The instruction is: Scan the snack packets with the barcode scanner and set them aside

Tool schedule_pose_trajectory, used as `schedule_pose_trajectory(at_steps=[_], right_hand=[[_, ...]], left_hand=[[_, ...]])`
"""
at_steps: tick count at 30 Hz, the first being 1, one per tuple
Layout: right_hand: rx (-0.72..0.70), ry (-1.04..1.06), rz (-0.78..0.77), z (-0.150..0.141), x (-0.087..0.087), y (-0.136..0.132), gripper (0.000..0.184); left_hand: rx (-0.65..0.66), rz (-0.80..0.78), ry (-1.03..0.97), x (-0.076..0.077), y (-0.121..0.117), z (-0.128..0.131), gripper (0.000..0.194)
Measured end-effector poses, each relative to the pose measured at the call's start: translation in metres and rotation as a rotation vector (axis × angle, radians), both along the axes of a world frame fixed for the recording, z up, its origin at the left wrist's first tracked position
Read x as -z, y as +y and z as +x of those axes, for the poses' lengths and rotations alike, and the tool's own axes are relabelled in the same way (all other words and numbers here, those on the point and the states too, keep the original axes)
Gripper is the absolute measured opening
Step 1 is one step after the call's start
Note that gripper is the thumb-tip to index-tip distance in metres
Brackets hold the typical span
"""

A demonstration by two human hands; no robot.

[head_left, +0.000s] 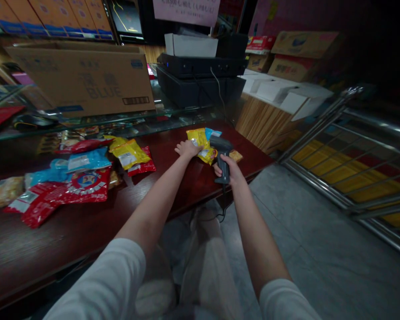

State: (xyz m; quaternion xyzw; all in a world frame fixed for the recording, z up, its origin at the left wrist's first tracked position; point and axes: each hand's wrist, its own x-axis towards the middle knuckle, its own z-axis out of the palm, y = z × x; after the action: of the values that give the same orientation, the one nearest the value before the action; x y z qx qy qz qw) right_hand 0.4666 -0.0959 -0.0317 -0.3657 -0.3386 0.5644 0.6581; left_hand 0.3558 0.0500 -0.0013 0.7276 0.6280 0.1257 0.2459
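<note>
Scanner (224,172) near right, my right hand (232,167) wrapped round its handle, head facing left. Loose snack packets (90,184) well left on the table (86,235), roughly level with that hand. Yellow packet (195,134) just far-left of the scanner grip; long axis far-left to near-right, I think, partly hidden. My left hand (188,148) is closer: fingers spread, resting on its left side. Cardboard carton (100,84) farther back, left.

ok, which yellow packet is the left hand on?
The yellow packet by the handheld scanner: the left hand touches it. The other yellow packaging lies farther left, with no hand on it.
</note>
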Motion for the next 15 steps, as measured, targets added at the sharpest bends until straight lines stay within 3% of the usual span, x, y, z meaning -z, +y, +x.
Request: schedule_pose_trajectory(at_steps=[3,7,11,15], right_hand=[[-0.015,0.007,0.024,0.002,-0.002,0.000,0.032],[-0.023,-0.009,0.008,0.004,-0.003,0.000,0.033],[-0.017,-0.036,0.001,0.004,-0.004,0.000,0.032],[0.003,-0.070,-0.016,0.001,-0.006,0.000,0.034]], left_hand=[[-0.011,-0.002,-0.037,-0.001,0.000,-0.003,0.078],[0.022,0.047,-0.246,0.003,-0.001,-0.019,0.073],[0.064,0.111,-0.493,0.008,-0.001,-0.051,0.069],[0.080,0.219,-0.548,0.005,-0.008,-0.094,0.056]])
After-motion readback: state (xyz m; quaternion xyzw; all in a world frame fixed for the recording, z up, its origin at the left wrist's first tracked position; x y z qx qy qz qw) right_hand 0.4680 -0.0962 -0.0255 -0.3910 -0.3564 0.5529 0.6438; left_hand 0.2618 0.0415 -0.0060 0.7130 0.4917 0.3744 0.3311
